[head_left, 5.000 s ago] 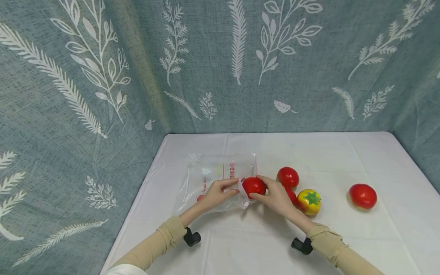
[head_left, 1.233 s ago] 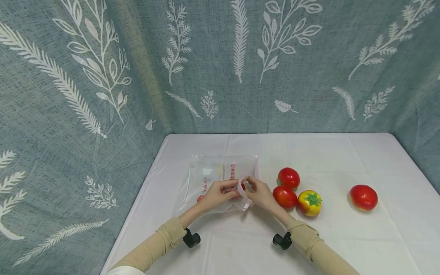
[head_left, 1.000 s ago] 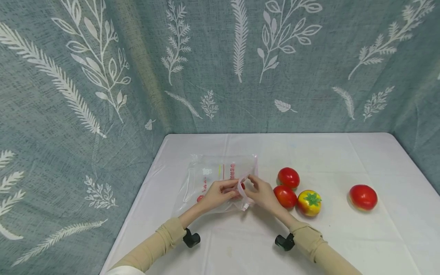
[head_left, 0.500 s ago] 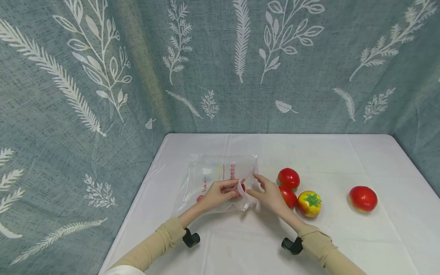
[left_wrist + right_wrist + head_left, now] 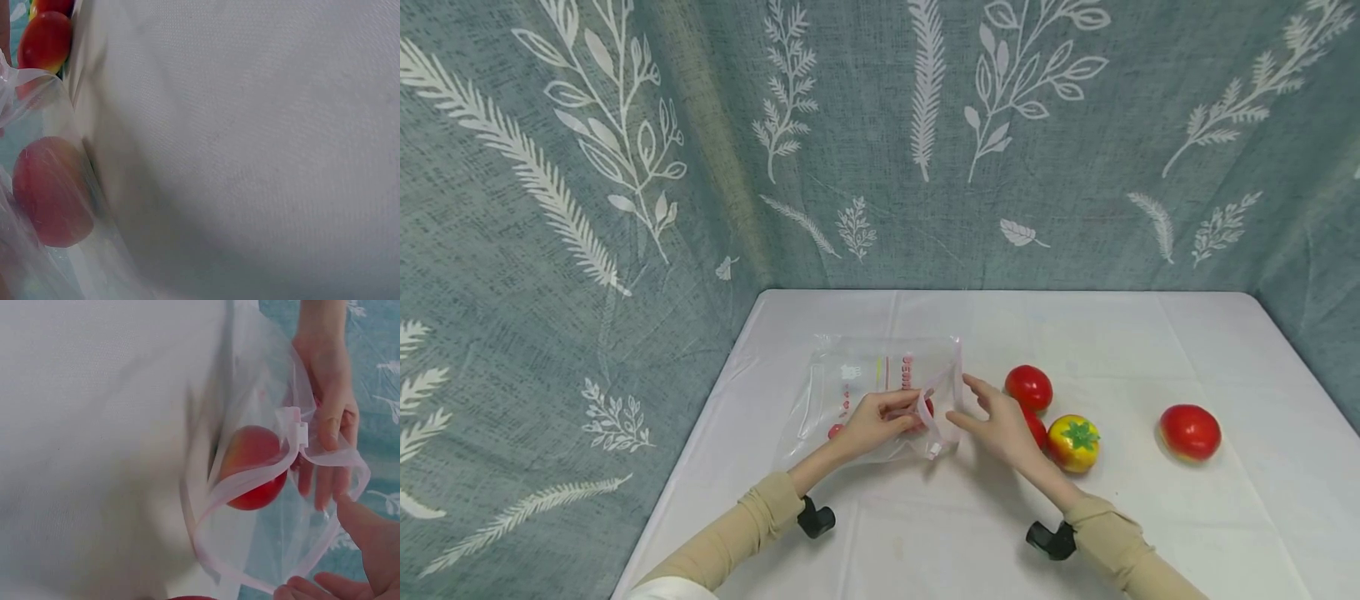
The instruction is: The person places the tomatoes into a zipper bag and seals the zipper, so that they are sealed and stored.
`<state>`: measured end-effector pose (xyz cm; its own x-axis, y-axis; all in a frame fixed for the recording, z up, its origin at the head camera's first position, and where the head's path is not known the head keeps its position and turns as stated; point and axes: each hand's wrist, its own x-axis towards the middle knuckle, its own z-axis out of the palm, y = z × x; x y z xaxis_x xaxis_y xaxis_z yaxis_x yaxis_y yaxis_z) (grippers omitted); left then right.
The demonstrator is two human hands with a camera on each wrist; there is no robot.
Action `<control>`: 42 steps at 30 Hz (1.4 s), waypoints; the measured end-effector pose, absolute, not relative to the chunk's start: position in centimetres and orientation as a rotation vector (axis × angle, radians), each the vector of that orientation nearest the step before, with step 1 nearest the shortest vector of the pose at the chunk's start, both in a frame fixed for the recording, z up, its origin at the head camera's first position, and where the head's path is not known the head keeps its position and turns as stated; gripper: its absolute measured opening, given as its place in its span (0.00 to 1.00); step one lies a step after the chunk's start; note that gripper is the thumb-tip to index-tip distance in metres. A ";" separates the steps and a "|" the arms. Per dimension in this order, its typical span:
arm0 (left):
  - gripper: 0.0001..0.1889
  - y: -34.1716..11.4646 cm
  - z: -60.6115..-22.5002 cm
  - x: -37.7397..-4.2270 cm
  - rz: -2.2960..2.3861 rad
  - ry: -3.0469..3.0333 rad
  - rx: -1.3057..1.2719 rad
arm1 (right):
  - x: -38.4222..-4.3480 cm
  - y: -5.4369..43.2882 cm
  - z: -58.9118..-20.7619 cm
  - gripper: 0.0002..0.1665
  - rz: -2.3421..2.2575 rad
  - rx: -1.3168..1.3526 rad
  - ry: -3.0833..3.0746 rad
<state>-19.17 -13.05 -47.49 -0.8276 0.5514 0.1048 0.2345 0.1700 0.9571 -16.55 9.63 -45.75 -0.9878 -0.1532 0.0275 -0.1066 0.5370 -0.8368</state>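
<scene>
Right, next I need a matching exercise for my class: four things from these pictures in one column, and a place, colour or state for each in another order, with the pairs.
Column one:
1. left hand
2. plastic bag
3. yellow fruit
4. lone red fruit

Column two:
A. has a green leaf shape on top
B. grips the bag by its open mouth
C. farthest right of the fruit
D. see-through, with red print

Pairs: 1-B, 2-D, 3-A, 4-C

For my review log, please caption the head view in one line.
Left hand pinches a clear bag at its open mouth, right hand alongside, red fruits and a yellow fruit nearby.
</scene>
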 end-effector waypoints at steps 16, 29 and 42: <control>0.22 -13.2 -47.7 -19.1 1.702 2.188 0.786 | -15.9 10.9 -44.9 0.40 -1.449 -0.226 2.804; 0.22 -13.2 -47.6 -19.0 1.708 2.178 0.754 | -15.3 12.2 -44.7 0.40 -1.433 -0.150 2.856; 0.23 -13.3 -47.6 -19.0 1.689 2.236 0.782 | -14.7 13.4 -44.9 0.40 -1.456 -0.138 2.863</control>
<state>-18.99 -13.29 -47.61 -0.8305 0.5414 0.1312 0.2744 0.1926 0.9421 -14.68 13.37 -44.94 -0.9936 -0.0430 0.1041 -0.1095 0.5867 -0.8024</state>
